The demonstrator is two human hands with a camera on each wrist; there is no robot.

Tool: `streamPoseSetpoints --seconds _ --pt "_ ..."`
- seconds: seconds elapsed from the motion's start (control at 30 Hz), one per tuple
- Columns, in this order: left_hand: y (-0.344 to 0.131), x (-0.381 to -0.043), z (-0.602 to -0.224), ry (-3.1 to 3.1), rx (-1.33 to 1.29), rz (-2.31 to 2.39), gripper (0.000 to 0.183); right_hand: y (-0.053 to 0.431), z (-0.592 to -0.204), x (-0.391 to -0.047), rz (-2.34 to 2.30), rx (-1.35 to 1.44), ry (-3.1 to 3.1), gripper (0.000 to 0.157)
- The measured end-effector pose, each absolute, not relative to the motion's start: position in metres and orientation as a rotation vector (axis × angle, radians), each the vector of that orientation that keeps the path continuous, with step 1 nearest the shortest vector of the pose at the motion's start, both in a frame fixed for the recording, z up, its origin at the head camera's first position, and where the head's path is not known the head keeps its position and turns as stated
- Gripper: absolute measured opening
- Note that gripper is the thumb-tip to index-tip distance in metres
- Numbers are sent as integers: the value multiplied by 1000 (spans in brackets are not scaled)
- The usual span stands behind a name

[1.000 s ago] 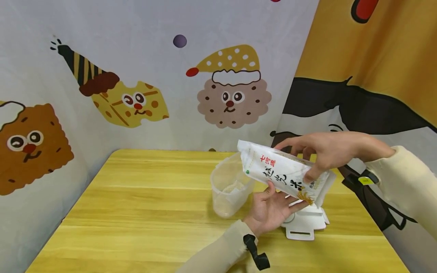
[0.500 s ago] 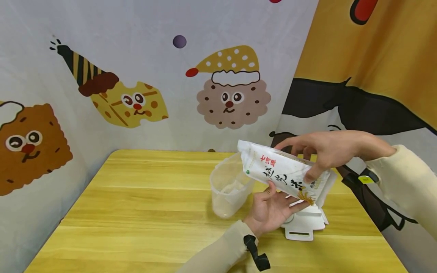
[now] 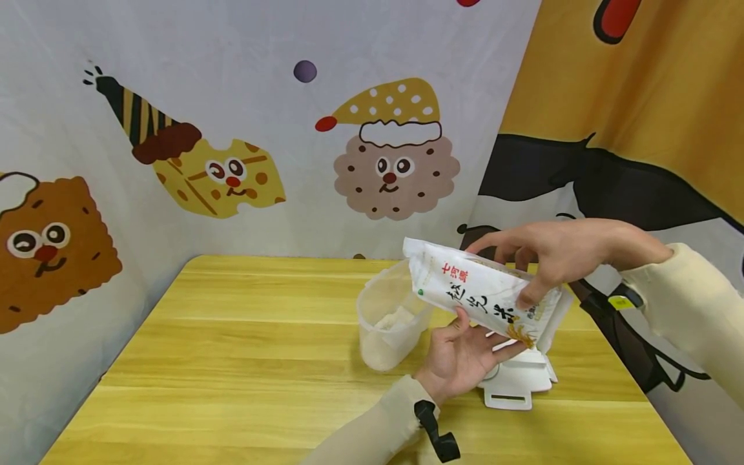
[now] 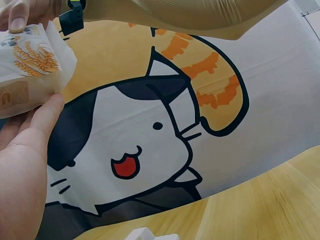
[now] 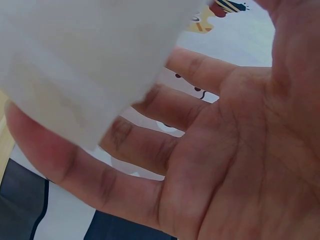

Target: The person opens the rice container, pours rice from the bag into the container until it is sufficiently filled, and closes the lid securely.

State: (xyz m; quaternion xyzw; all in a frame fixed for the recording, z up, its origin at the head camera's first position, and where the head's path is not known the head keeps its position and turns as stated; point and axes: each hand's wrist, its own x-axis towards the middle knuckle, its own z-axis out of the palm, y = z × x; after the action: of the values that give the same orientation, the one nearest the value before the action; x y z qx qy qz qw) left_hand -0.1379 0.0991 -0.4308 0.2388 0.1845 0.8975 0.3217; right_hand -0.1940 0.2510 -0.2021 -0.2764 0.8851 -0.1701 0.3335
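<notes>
In the head view, a white bag of rice (image 3: 476, 284) with red and black lettering is tilted, its narrow left end over a translucent plastic container (image 3: 372, 316). A pale heap of rice (image 3: 395, 319) lies inside that container. My right hand (image 3: 558, 255) grips the bag from above, thumb on the printed front and fingers along the upper side. Below, my left hand (image 3: 459, 361) supports it palm up, thumb at the lower edge and fingers stretched underneath. Up close in the right wrist view, the bag's pale end (image 5: 90, 65) covers part of the fingers.
A white plastic piece with a slot (image 3: 511, 384) lies on the wood-grain table (image 3: 232, 361), partly hidden behind the left hand and bag. Cartoon-printed curtains (image 3: 244, 77) stand close behind the table and along its right side.
The pale heap in the container looks a little larger and higher. Both hands and the tilted bag stay almost where they were.
</notes>
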Motion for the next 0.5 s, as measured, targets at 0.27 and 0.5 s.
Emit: streamPoseSetpoints --seconds 0.27,0.5 --pt "99 -138 -430 489 642 2368 68 250 -201 -195 -438 -728 2307 93" --pt "98 -139 -429 486 644 2369 67 249 -201 -196 -444 -732 2305 93"
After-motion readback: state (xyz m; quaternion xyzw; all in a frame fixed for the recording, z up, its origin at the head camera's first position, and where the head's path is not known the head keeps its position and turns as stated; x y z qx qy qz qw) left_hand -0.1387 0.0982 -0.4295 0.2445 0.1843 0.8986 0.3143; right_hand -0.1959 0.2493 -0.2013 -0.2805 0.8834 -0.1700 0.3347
